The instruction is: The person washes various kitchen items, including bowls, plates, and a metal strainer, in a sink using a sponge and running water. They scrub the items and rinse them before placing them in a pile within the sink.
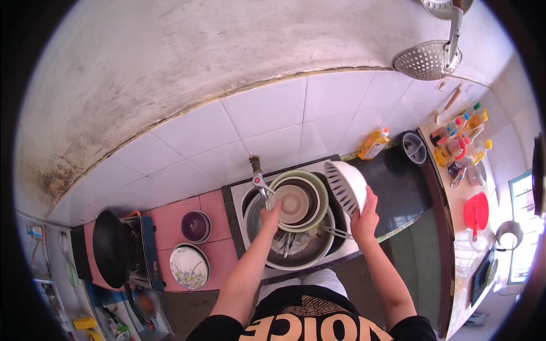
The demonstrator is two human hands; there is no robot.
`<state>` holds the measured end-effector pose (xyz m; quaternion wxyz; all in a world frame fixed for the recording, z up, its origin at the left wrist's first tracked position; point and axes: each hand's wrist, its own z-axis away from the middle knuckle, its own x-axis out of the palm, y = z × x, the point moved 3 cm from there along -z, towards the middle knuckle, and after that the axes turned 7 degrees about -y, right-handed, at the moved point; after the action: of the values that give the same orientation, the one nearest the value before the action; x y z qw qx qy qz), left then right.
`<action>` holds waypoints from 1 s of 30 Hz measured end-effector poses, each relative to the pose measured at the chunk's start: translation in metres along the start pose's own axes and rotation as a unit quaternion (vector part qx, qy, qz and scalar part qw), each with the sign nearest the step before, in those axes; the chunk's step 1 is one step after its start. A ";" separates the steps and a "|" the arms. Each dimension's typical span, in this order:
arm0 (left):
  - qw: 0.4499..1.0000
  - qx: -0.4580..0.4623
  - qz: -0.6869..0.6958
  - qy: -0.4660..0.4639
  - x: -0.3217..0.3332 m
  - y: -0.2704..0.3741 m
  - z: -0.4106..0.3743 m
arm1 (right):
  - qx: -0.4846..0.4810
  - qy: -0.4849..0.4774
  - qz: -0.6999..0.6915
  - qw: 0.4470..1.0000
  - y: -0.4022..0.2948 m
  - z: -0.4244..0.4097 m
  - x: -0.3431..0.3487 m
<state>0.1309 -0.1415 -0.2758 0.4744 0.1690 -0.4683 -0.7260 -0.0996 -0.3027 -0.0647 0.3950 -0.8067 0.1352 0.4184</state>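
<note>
My right hand [364,219] grips the rim of a white bowl [349,183] with dark marks, tilted on its side at the sink's right edge. My left hand [271,217] holds the near left side of nested bowls [292,204], a small pale one inside a dark one and a green one [323,192]. Beneath them a large metal basin [315,251] sits in the sink, holding cutlery [288,244] and a pale cloth-like thing. The faucet [259,181] reaches over the bowls' left edge.
Left on the pink-tiled counter [217,260] are stacked plates [187,266], purple bowls [196,226] and a black wok [111,249] by a gas stove [149,255]. At right stand a dish soap bottle [374,145], a dark container [413,148], oil bottles [452,151] and a red dipper [476,211].
</note>
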 end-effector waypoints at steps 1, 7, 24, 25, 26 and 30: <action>1.000 0.001 0.010 0.013 -0.004 -0.002 0.007 | -0.034 -0.001 -0.002 0.999 -0.009 -0.002 0.003; 0.996 0.015 0.070 0.051 -0.019 -0.011 0.039 | -0.077 -0.097 0.043 0.991 -0.047 -0.013 0.054; 0.977 -0.082 0.160 -0.117 -0.017 -0.020 0.035 | 0.154 -0.207 -0.150 0.954 -0.039 0.030 0.126; 0.979 -0.075 0.154 -0.113 -0.020 -0.015 0.038 | 0.161 -0.201 -0.186 0.948 -0.041 0.038 0.135; 0.966 -0.083 0.158 -0.187 -0.010 -0.010 0.040 | 0.173 -0.196 -0.217 0.941 -0.024 0.045 0.158; 0.981 -0.076 0.088 -0.158 -0.012 0.024 0.072 | 0.206 -0.292 -0.568 0.742 -0.021 0.052 0.154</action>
<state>0.0997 -0.0968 -0.2211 0.4679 -0.0263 -0.4934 -0.7328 -0.0230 -0.2324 -0.1911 0.7359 -0.4717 -0.3868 0.2938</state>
